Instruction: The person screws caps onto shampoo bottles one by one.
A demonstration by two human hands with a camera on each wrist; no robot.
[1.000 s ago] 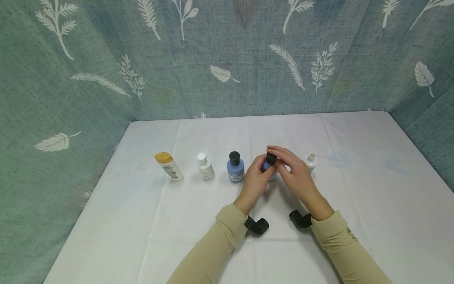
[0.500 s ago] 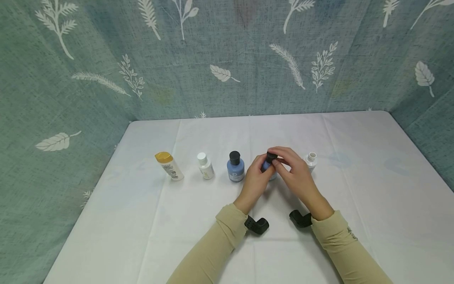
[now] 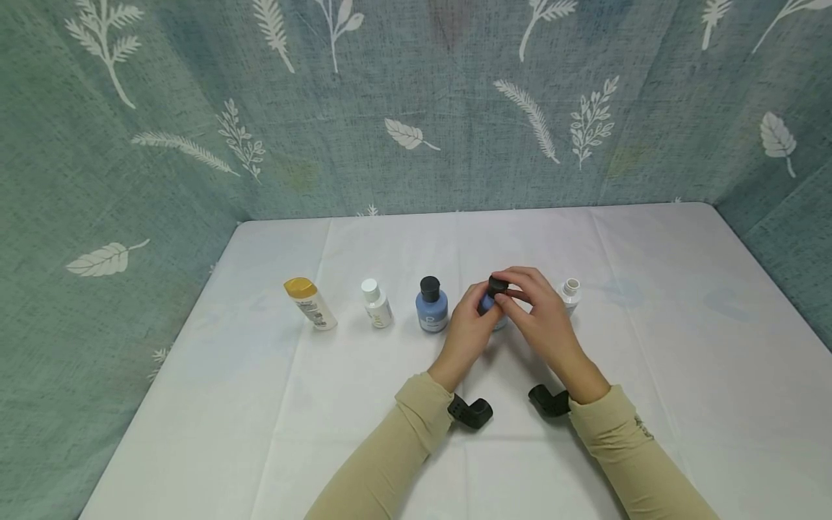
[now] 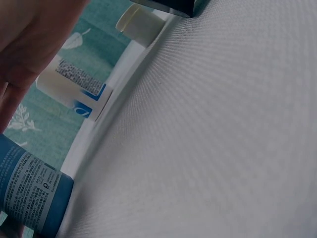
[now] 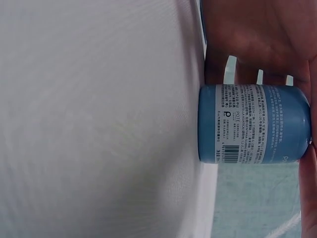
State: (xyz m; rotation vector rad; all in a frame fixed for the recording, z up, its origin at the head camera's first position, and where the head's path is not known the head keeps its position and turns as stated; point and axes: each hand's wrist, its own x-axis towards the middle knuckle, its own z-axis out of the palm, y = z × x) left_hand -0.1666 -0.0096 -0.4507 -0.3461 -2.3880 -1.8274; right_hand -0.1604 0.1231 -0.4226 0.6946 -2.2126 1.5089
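Observation:
A blue bottle with a printed label stands upright on the white table, wrapped by my left hand. My right hand pinches its black cap from above, thumb in front and fingers behind. The right wrist view shows the bottle's label and base, with fingers behind it. Just past the right hand stands a white bottle with an uncapped neck, partly hidden. A matching blue bottle with a black cap is just left of my left hand.
Farther left stand a small white bottle and a cream bottle with a yellow cap. A small white cap-like piece shows in the left wrist view. A patterned green cloth hangs behind the table.
The right thumb and fingers have shifted round the black cap, the thumb moving left onto its front. The left hand and the bottle stay in place.

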